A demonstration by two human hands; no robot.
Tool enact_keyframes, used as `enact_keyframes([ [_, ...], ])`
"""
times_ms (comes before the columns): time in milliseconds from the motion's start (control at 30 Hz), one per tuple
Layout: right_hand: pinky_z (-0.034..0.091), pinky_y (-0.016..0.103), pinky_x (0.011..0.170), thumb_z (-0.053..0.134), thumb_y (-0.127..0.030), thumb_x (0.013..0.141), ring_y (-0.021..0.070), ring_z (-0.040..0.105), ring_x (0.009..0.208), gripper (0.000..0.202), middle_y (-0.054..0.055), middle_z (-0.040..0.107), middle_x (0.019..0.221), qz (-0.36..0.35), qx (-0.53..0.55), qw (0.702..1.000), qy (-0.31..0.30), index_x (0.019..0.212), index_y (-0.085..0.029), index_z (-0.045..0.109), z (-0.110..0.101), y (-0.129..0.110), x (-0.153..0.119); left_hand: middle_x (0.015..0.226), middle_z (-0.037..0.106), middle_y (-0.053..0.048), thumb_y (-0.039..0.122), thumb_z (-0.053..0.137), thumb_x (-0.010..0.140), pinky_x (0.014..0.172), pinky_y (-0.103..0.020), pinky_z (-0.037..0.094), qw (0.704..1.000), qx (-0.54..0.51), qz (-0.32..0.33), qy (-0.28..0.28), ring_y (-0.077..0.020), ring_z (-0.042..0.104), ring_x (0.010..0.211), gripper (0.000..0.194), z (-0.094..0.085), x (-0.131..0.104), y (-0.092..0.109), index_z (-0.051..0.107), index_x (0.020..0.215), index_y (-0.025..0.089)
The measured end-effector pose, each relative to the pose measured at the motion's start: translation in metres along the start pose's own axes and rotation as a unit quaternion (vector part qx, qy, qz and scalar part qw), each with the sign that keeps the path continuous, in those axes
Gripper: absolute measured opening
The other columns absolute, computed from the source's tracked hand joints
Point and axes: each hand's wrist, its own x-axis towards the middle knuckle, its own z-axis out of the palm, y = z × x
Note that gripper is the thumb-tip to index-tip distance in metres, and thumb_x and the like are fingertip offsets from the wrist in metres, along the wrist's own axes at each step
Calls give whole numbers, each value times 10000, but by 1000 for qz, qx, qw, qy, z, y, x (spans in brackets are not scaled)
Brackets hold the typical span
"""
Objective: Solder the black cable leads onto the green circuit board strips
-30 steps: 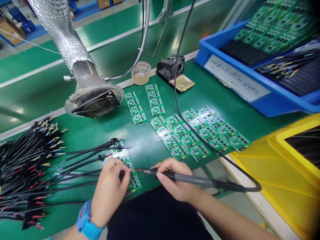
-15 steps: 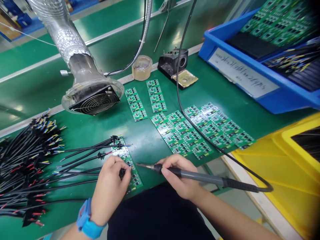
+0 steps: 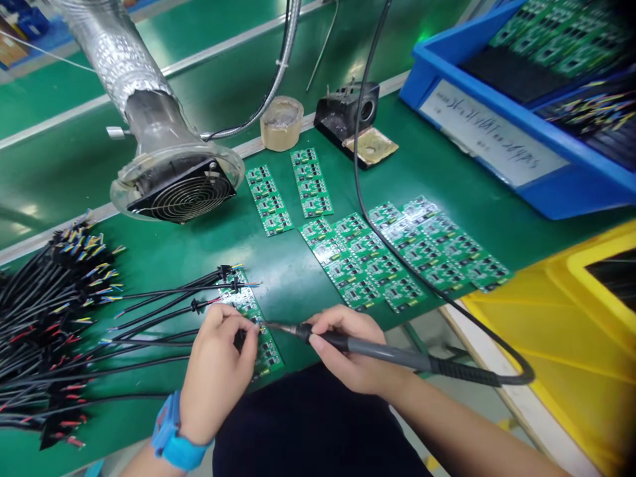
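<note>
My right hand [image 3: 348, 348] grips a soldering iron [image 3: 392, 353] like a pen. Its tip meets the circuit board strip [image 3: 268, 351] close to my left fingertips. Over the strip, my left hand [image 3: 221, 371], with a blue wristband, is closed with thumb and forefinger pinched on a black cable's wire end; a dark bit of it shows under the fingers, the rest is hidden. Several black cables [image 3: 163, 318] run in from the left, and a few with black grommets [image 3: 229, 272] lie across the strip's upper part.
At left lies a big bundle of cables [image 3: 44, 311]. A fume extractor [image 3: 183, 192] hangs above the bench. Circuit boards [image 3: 362, 258] lie right of centre, near the iron's cord [image 3: 422, 278]. Behind are a tape roll [image 3: 281, 126] and iron stand [image 3: 342, 116]; bins, blue [image 3: 561, 192] and yellow [image 3: 527, 318], stand right.
The soldering iron has moved slightly left, its tip now at the board by my left fingers. My left hand keeps its pinch. The whole view has shifted a little.
</note>
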Motion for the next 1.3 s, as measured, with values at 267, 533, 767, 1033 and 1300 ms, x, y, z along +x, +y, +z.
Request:
enact_keyframes([
  [267,458,226,466,528,-179,792,152,624,574,61,-13,595,589,37,107,992,46,796,-228,491,3,11,-9,943,475,-60,267,496,829,775,-320,459,1000,21,0,-8,-185,524,884,149,0,5,-1,600,754,191],
  [533,456,225,484,547,-167,771,146,615,582,79,-21,581,599,23,89,996,17,794,-229,503,2,9,-7,917,498,-58,254,488,831,764,-318,464,1000,17,-2,-22,-184,534,870,170,-4,6,0,609,731,188],
  [767,465,213,508,549,-165,755,113,594,533,57,-10,608,639,-7,33,999,12,770,-213,522,1,3,0,894,497,-61,252,476,838,791,-338,455,999,9,-10,-29,-195,531,884,183,-4,7,2,604,728,182],
  [1033,457,215,492,544,-169,753,107,569,502,46,-7,594,618,0,37,999,-3,763,-207,520,2,2,2,833,506,-57,228,446,839,753,-351,451,998,28,-20,-57,-186,531,795,213,-7,14,8,573,677,176],
  [1300,455,229,496,542,-171,759,110,558,494,50,-8,592,626,-4,46,999,-16,776,-211,517,2,2,2,816,500,-59,243,449,821,743,-359,445,992,67,-41,-95,-190,516,773,212,-8,20,7,584,673,174],
])
